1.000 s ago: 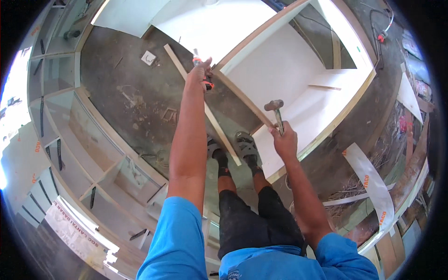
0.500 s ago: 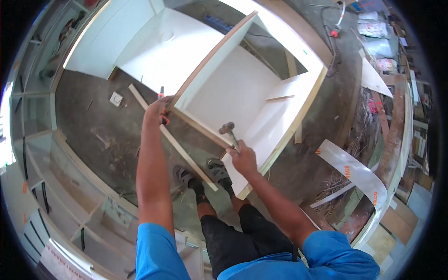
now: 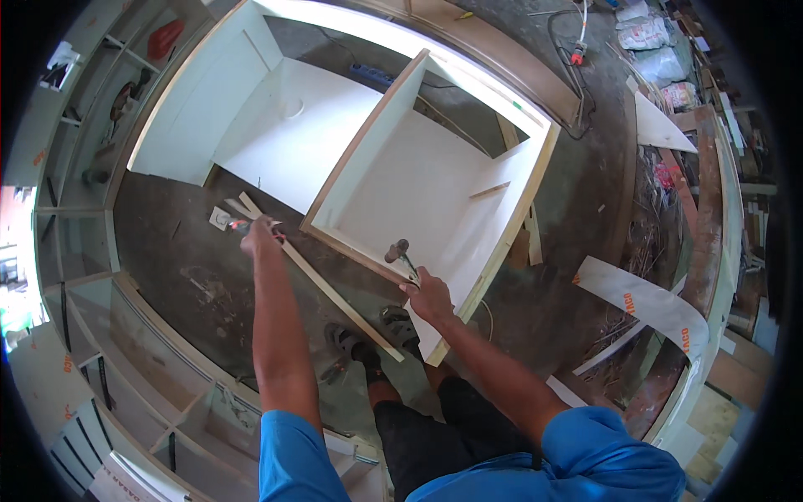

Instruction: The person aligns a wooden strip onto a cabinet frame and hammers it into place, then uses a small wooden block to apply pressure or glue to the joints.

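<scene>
My right hand (image 3: 429, 296) is closed around a hammer (image 3: 401, 253), whose head stands above the near edge of a white cabinet frame (image 3: 355, 253). The frame has wood-coloured edges and a divider between its two bays. Off the frame's near left corner, my left hand (image 3: 261, 238) is closed on a slim hand tool (image 3: 239, 225) with grey and orange-red parts. Its exact kind is hidden by the fingers. Beneath that hand a long thin wooden strip (image 3: 322, 293) runs across the floor toward my feet.
A small white square piece (image 3: 219, 217) lies on the floor near my left hand. Along the left stands a long shelf unit (image 3: 134, 297) with open compartments. To the right are a curved white strip (image 3: 640, 297), wood scraps and plastic bags (image 3: 661, 67). A cable (image 3: 554, 58) lies at the far right.
My left hand, with the tool, has moved left, away from the frame's corner. My right hand still holds the hammer near the frame's edge. The whole view has shifted slightly.
</scene>
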Available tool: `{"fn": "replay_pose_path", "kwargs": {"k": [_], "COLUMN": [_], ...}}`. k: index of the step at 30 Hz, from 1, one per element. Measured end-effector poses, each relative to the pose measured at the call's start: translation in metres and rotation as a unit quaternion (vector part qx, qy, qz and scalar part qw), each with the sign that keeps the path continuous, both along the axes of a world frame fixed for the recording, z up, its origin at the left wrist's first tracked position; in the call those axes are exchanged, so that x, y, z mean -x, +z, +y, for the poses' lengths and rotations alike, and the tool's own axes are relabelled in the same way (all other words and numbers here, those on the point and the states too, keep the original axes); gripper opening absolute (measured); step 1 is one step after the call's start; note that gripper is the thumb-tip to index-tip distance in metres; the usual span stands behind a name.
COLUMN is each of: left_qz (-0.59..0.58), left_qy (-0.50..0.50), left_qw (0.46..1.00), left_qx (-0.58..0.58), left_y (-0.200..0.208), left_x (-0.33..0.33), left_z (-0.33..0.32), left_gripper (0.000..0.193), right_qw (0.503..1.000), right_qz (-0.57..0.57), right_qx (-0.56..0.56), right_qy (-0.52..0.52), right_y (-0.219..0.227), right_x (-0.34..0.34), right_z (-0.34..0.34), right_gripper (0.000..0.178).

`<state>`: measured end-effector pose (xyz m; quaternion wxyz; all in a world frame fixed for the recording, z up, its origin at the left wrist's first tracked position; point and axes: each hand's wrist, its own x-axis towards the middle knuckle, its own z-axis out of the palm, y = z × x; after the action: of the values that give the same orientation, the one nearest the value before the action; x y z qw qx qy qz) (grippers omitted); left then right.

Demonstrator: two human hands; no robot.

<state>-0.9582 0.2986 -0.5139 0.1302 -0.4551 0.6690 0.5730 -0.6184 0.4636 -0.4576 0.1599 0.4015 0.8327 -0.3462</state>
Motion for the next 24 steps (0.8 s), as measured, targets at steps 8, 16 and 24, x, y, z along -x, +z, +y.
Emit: {"fn": "replay_pose_path", "kwargs": {"k": [8, 16, 24], "left_qz": [0.130, 0.052, 0.114], "left_qy": [-0.130, -0.101, -0.303], "left_qw": [0.903, 0.919, 0.883], "left_qx": [-0.389, -0.378, -0.339], "left_y": [0.151, 0.277, 0.358], "left_x": [-0.089, -0.233, -0.255], "left_z": [-0.090, -0.069, 0.073], "left_gripper": [0.010, 0.014, 0.014], "right_qw": [0.994, 0.882, 0.806], "right_qz": [0.081, 0.200, 0.344], "right_qx": [0.042, 0.379, 0.377], "right_qy": [-0.062, -0.195, -0.299], "right_y": [0.017, 0.231, 0.326], "right_x": [-0.014, -0.020, -0.025], "right_z": [0.011, -0.004, 0.009], "right_gripper": [0.047, 0.036, 0.020]}}
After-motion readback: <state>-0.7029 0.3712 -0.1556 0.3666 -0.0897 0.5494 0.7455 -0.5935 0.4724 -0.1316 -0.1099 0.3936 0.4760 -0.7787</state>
